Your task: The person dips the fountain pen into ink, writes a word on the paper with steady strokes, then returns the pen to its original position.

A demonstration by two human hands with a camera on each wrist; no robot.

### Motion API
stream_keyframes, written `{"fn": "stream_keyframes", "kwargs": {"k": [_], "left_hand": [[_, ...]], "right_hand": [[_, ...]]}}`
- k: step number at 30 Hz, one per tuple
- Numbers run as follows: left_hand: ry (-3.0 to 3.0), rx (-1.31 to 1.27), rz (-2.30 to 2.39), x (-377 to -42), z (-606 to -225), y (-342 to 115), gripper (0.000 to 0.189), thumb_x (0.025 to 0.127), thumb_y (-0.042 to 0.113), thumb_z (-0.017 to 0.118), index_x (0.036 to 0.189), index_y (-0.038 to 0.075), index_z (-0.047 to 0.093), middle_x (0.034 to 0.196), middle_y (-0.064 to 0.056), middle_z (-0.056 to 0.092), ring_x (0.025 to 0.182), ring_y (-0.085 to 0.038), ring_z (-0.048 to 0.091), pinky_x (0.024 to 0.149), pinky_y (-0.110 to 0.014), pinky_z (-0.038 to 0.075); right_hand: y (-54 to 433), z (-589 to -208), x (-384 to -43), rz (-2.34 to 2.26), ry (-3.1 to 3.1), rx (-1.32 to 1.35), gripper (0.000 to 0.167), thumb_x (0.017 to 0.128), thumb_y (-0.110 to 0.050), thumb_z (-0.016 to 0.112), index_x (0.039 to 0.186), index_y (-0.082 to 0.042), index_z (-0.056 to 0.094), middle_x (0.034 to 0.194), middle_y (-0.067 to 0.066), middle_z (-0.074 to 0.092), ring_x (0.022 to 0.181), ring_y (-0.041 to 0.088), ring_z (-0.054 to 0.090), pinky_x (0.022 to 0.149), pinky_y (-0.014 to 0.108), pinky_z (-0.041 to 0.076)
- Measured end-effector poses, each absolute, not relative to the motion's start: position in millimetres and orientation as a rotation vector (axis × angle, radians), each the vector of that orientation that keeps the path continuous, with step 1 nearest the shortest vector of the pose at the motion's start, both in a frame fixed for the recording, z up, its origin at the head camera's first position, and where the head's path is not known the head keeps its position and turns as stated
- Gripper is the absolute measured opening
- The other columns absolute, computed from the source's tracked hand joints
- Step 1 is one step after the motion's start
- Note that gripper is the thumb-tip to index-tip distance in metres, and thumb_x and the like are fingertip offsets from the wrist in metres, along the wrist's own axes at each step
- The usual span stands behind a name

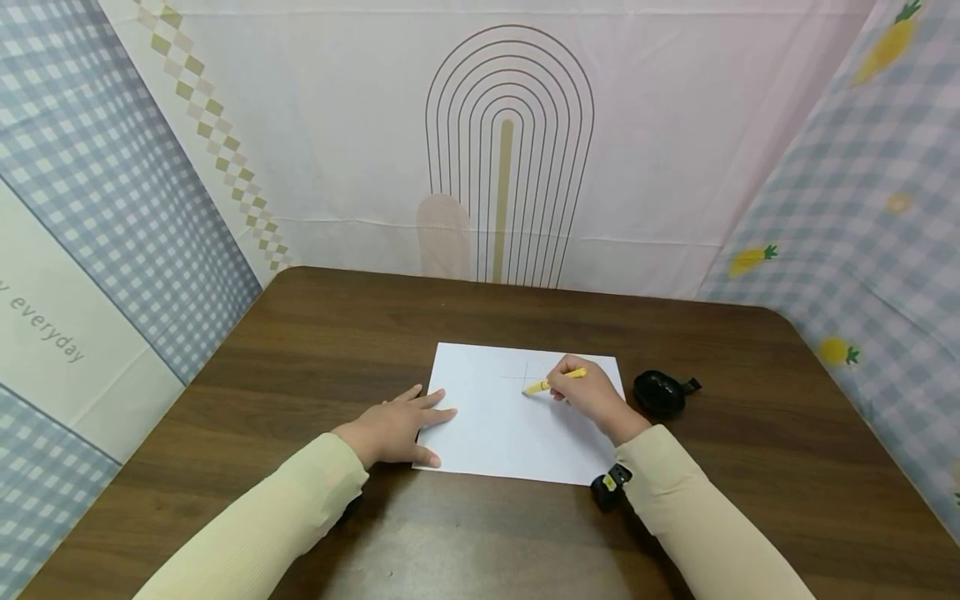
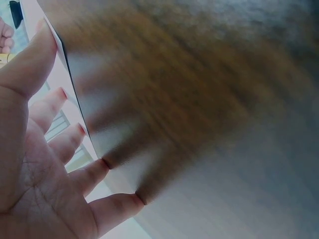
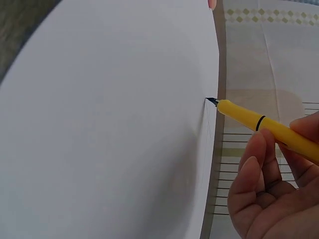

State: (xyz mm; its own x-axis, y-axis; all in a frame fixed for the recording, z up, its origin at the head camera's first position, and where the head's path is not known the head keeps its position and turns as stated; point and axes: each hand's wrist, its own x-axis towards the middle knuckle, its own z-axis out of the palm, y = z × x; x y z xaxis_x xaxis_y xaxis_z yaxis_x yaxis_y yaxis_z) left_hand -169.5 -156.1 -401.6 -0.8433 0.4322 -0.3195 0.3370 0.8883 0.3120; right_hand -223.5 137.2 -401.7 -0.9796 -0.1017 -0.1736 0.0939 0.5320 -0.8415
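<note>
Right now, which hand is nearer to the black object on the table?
The right hand. It holds the yellow pen on the paper, just left of the black object. The left hand presses the paper's far left edge.

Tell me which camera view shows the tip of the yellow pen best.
The right wrist view: the yellow pen fills the frame and its dark tip touches the white paper. The head view shows the pen small in the right hand, its tip hard to make out. The left wrist view barely shows it.

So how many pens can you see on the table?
1: the yellow pen held in the right hand, tip on the white paper. None other shows.
</note>
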Motion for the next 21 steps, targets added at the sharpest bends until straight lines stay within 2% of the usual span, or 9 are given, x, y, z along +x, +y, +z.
{"fn": "stream_keyframes", "kwargs": {"k": [21], "left_hand": [[2.676, 0.580, 0.330, -169.6, -401.5, -156.3, 0.073, 0.081, 0.044, 0.074, 0.146, 0.029, 0.046, 0.159, 0.002, 0.025, 0.147, -0.032, 0.015, 0.106, -0.063, 0.028]], "right_hand": [[133.4, -400.5, -214.3, -1.435, 2.556, -0.049, 0.010, 0.088, -0.012, 0.055, 0.084, -0.004, 0.060, 0.079, 0.006, 0.063, 0.075, 0.017, 0.055, 0.065, 0.026, 0.045]]}}
